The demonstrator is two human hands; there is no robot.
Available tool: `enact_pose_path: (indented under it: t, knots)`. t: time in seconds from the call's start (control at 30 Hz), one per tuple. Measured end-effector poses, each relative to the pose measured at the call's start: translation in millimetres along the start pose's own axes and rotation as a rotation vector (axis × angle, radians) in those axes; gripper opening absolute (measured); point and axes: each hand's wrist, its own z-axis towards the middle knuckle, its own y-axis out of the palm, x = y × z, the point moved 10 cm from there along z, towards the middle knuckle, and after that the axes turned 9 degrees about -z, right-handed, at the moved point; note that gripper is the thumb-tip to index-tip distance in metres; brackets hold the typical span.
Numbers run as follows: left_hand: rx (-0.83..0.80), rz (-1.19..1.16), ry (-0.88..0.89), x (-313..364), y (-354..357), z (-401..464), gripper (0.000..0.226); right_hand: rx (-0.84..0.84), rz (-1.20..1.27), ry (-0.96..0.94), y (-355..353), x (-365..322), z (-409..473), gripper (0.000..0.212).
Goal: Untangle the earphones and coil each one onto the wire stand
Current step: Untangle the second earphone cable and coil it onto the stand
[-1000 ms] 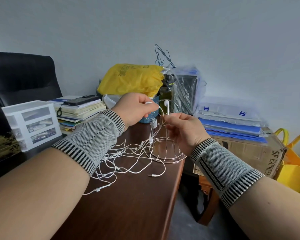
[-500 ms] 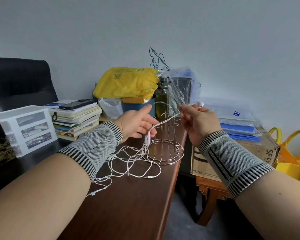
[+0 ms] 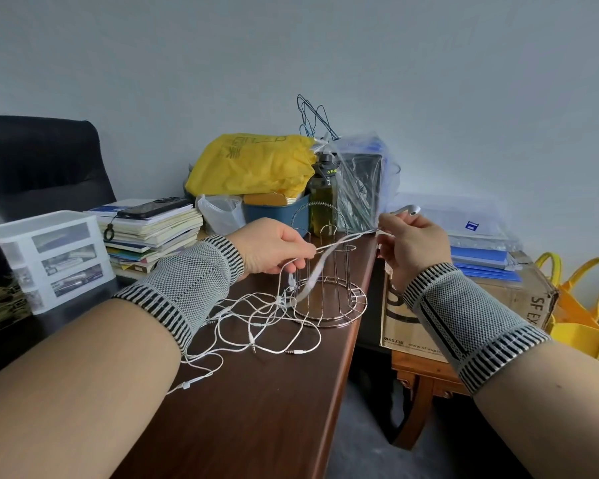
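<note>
Hands working the earphone cable [image 3: 329, 257] over the wire stand [image 3: 329, 288]

Left hand [image 3: 270, 247] is pinching cable left of the stand — right hand [image 3: 412, 247], raised to its right, is gripping an earbud [image 3: 407, 210].

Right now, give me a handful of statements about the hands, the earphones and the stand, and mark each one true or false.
1. The right hand holds an earbud raised above its fingers. True.
2. The left hand lies flat on the desk. False: it pinches a white cable.
3. The wire stand lies tipped on its side. False: it stands upright.
4. Tangled earphones lie loose on the desk. True.
5. A phone rests on the stack of books. True.
</note>
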Motion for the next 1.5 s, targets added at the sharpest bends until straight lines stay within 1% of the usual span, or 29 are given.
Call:
enact_pose_path:
  t: [0.07,0.13,0.23,0.43,0.53,0.7,1.0,1.13,1.2,1.27,1.3,1.37,1.43,1.5]
  knots:
    - [0.007,-0.013,-0.002,0.5,-1.1,-0.1,0.02,0.013,-0.021,-0.009,-3.6,0.9,0.8,0.025]
    - [0.017,0.015,0.006,1.6,-2.7,1.0,0.012,0.024,-0.028,-0.017,-6.0,1.7,0.8,0.025]
    - [0.072,0.056,0.012,1.9,-9.2,1.7,0.007,0.038,-0.012,-0.014,-8.4,3.2,-0.3,0.025]
    - [0.161,0.02,0.051,6.0,-16.8,3.6,0.013,0.046,-0.016,-0.012,-10.7,5.4,1.6,0.024]
    - [0.223,0.072,0.091,8.7,-22.9,4.2,0.022,0.053,-0.023,-0.016,-11.8,7.3,2.4,0.026]
    - [0.3,0.136,0.119,10.2,-33.7,-1.4,0.021,0.053,-0.034,-0.024,-12.8,7.3,1.9,0.028]
    - [0.349,0.127,0.104,6.0,-42.9,-5.8,0.022,0.086,-0.042,-0.047,-17.5,8.3,2.3,0.025]
    - [0.357,0.144,0.069,-3.7,-49.4,-3.5,0.021,0.105,0.011,-0.025,-21.5,10.0,1.1,0.025]
    - [0.302,0.247,0.035,-8.6,-46.3,-2.1,0.02,0.102,0.037,-0.008,-21.8,11.3,0.8,0.025]
    - [0.166,0.491,-0.011,-13.9,-31.3,-1.9,0.02,0.107,0.031,-0.002,-22.4,13.1,1.1,0.024]
    - [0.086,0.627,-0.039,-17.4,-21.9,-3.5,0.022,0.115,0.022,0.0,-23.1,14.4,1.3,0.024]
    - [-0.05,0.867,-0.086,-27.2,-7.6,-6.0,0.036,0.132,0.001,0.005,-24.3,17.3,1.5,0.025]
    - [-0.128,1.061,-0.128,-37.5,-1.7,-5.4,0.047,0.144,-0.023,0.008,-25.3,20.2,2.6,0.025]
    - [-0.18,1.235,-0.181,-46.5,1.6,-5.0,0.045,0.153,-0.055,0.006,-26.7,22.4,4.2,0.024]
